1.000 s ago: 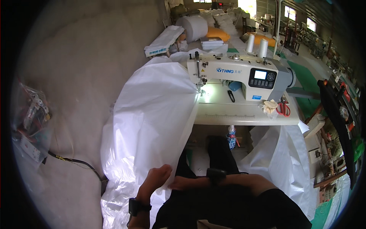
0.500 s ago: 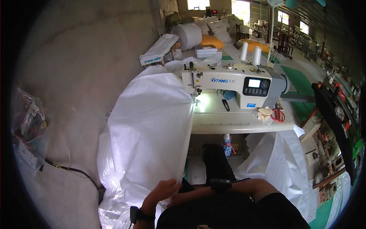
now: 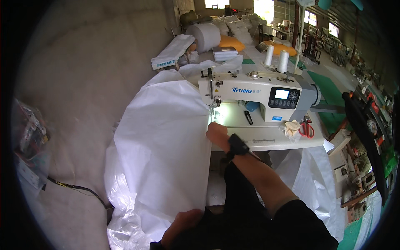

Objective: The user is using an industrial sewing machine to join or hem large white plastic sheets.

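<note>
A large white woven-plastic sheet (image 3: pixel 162 137) hangs off the left side of the sewing machine (image 3: pixel 258 89), its right edge running under the lit needle area. Just in front of the needle, my right hand (image 3: pixel 217 134) is closed on that edge. Lower down, close to my body, my left hand (image 3: pixel 185 221) is closed on the same edge; its fingertips are partly hidden. Dark bands with small devices circle both wrists. On the machine bed lie black thread snips (image 3: pixel 248 118), red-handled scissors (image 3: pixel 307 129) and a crumpled cream cloth (image 3: pixel 291 127).
Two white thread cones (image 3: pixel 283 61) stand behind the machine. More white sheeting (image 3: pixel 312 179) hangs below the table on the right. A clear bag of odds and ends (image 3: pixel 31 137) and a black cable (image 3: pixel 79 186) are at left. A big white roll (image 3: pixel 206 37) lies farther back.
My right hand has moved from near my lap up and forward to the sheet's edge by the needle. My left hand has shifted slightly down along the edge.
</note>
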Demonstrator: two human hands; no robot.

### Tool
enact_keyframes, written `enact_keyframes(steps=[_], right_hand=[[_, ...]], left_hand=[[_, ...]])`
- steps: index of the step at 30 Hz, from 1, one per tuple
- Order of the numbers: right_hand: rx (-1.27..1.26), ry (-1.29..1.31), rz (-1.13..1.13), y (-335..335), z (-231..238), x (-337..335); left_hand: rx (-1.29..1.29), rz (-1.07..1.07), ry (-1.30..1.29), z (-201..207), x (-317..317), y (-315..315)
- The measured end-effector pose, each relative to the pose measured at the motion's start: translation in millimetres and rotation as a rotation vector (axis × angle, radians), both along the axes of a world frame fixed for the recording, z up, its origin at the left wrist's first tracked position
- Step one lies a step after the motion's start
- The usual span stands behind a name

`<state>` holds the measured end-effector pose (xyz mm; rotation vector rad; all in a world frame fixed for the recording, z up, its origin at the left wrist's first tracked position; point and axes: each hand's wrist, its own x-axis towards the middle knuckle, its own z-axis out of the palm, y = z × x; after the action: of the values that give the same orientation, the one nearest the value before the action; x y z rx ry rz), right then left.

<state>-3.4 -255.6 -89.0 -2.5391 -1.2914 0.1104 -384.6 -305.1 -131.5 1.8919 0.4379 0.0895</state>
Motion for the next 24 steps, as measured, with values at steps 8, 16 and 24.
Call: enact_keyframes(steps=[8,16,24], right_hand=[[-0.14,-0.248,-0.071,9,-27,-37],[0.114,0.021,-0.156,-23,-32,-67],[0.12,0.103,-0.173,-22,-36,-62]], left_hand=[[0.65,0.065,0.075,-3,10,-9],[0.589,0.288,-0.2,1,48,-12],[0.714,0.263,-0.011,7,86,-3]])
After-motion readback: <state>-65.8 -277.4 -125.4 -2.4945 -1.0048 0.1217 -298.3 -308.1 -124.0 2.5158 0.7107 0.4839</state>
